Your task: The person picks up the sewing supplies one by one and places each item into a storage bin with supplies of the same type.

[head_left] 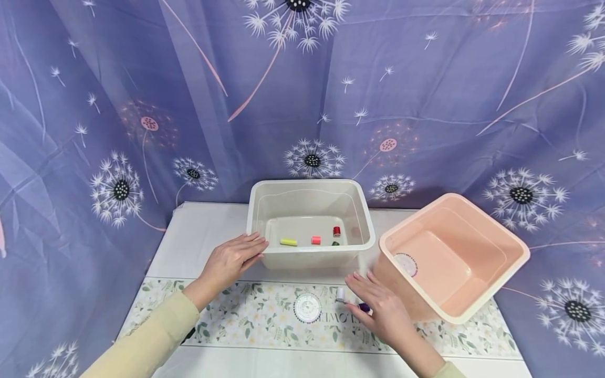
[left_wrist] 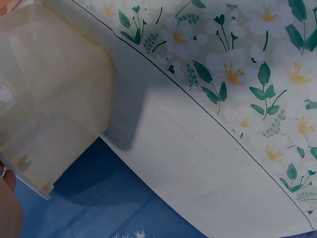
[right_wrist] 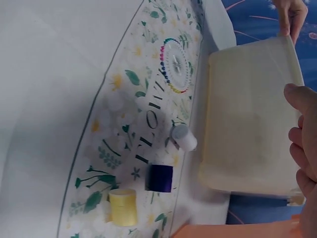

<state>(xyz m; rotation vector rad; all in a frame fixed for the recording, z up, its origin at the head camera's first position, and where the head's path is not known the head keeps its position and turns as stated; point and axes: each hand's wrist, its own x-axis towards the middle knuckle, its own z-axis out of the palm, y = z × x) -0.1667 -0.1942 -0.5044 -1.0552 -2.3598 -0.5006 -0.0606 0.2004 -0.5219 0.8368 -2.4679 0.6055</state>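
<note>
My left hand [head_left: 231, 260] grips the front left corner of a whitish bin [head_left: 312, 250], fingers over the rim and thumb outside. Inside lie a yellow spool [head_left: 289, 242], a pink one [head_left: 315, 240], a red one [head_left: 336, 231] and a partly hidden green one [head_left: 335, 243]. My right hand [head_left: 385, 310], fingers extended and holding nothing, hovers in front of the bin. By its fingertips are a white spool [head_left: 340, 295] and a dark purple spool [head_left: 364, 306]. The right wrist view also shows a pale yellow spool [right_wrist: 123, 207] on the table, hidden in the head view.
A peach bin [head_left: 501, 283] stands angled at the right, with a round white disc [head_left: 406, 264] in it. A wheel of coloured pins [head_left: 307, 308] lies on the floral strip [head_left: 250, 315]. Behind the table hangs a blue-purple dandelion curtain [head_left: 264, 131].
</note>
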